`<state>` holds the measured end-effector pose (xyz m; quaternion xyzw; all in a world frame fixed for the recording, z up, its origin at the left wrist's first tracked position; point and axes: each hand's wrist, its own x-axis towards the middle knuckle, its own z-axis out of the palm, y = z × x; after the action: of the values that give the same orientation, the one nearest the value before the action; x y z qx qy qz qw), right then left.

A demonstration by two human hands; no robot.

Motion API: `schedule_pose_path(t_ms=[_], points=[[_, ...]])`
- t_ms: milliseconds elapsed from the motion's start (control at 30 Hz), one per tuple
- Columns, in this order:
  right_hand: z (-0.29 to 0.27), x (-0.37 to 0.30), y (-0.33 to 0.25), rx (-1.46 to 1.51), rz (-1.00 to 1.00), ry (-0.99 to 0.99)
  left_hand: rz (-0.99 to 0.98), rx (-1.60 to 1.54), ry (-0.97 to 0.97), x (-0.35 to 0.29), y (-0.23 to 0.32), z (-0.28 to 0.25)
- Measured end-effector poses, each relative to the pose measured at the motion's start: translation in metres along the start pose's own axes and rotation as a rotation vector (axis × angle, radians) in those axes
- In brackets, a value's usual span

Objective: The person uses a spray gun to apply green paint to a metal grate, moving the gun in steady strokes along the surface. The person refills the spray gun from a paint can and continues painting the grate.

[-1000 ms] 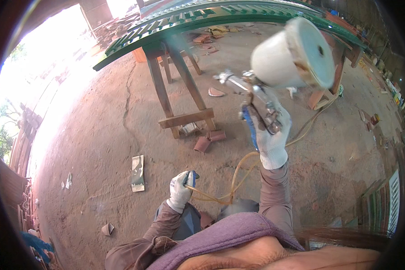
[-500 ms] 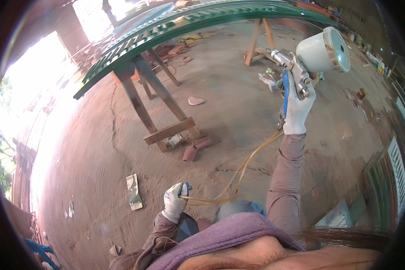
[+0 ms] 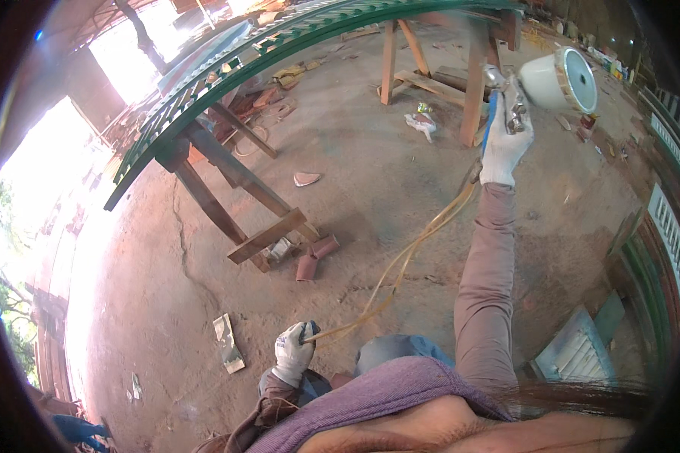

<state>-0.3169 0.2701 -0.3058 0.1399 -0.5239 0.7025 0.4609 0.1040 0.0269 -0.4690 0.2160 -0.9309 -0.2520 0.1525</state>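
My right hand [image 3: 508,147], in a white and blue glove, is wrapped round a metal spray gun [image 3: 515,106] at the end of my outstretched arm. A white paint cup [image 3: 545,81] is attached to the gun and points to the right. From the gun's lower end a yellowish hose [image 3: 423,238] runs down in a loop to my left hand [image 3: 293,353]. That gloved hand is closed on the hose, low and near my body. Ahead lies a green slatted shutter panel [image 3: 279,47], raised on wooden trestles, with the gun close to its right end.
A wooden trestle [image 3: 268,236] supports the panel's left part; another leg [image 3: 474,90] stands beside the gun. Reddish curved pieces [image 3: 307,266] and a flat scrap [image 3: 228,343] lie on the floor. White louvred panels [image 3: 671,241] lean at the right.
The spray gun and my right arm have reached farther forward, stretching the hose straighter. The view has shifted, showing more of the right trestle. My left hand keeps its hold low down.
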Motion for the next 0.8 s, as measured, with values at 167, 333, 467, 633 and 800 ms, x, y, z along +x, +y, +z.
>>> schedule_pose_path(t_ms=[167, 333, 467, 633, 800], points=[[-0.013, -0.051, 0.001, 0.222, 0.140, -0.313, 0.056, 0.069, -0.029, 0.000, -0.002, 0.000], [-0.015, -0.082, -0.021, 0.160, 0.120, -0.303, 0.017, 0.034, 0.006, -0.011, -0.005, 0.000], [-0.006, -0.086, -0.039, 0.185, 0.219, -0.194, 0.055, 0.028, 0.030, -0.005, 0.002, 0.002], [0.037, -0.147, -0.084, 0.372, 0.212, -0.412, 0.079, 0.065, 0.069, -0.022, 0.002, -0.013], [0.074, -0.202, -0.122, 0.448, 0.266, -0.684, 0.003, -0.003, 0.035, -0.033, 0.012, -0.029]])
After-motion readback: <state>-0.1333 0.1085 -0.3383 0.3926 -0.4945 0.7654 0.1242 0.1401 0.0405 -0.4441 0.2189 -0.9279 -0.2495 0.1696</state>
